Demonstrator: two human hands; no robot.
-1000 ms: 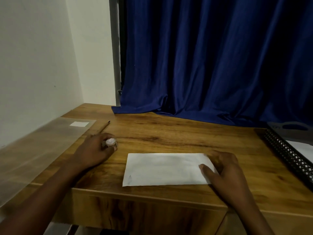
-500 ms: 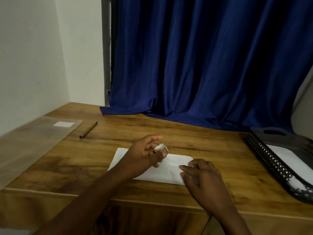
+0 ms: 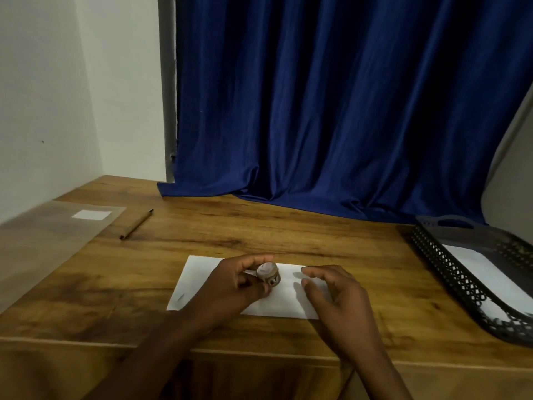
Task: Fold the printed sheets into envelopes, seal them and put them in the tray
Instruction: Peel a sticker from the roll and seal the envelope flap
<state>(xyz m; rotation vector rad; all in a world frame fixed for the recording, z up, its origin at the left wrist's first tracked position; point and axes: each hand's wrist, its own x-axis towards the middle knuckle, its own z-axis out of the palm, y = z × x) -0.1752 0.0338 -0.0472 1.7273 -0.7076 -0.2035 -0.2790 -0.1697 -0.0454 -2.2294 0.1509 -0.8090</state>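
Between the two hands: small round glue-stick-like tube (image 3: 268, 273), pale cap end up, raised just above the paper.
Left fingers (image 3: 253, 262): curled round the tube, thumb below, forefinger arched over the top; firm pinch.
Left hand (image 3: 233, 287): hovering over the middle of the white envelope, forearm running back off the near table edge.
Right fingers (image 3: 315, 272): spread slightly apart, loosely bent, clamped on nothing, tips just right of the tube.
Right hand (image 3: 337, 295): over the right end of the envelope; whether resting on the paper or just above it, cannot tell.
Under both hands: folded white envelope (image 3: 207, 280), flat on the wood, long side parallel to the near edge, left end bare, faint grey mark near its lower left corner.
Beneath the envelope: wooden table (image 3: 288, 232), grain running left to right.
Well right of the right fingers: dark lattice-walled tray (image 3: 450, 272), set at an angle, white paper (image 3: 484, 275) lying inside it.
Far left of the left fingers: brown pencil (image 3: 136, 225), lying diagonally, well apart from the envelope.
Beyond the pencil: clear plastic sleeve (image 3: 52, 235) along the table's left side, small white label (image 3: 91, 215) near its far corner.
Behind everything: deep blue curtain (image 3: 331, 111), hem spilling onto the back of the table; pale wall (image 3: 52, 96) at left.
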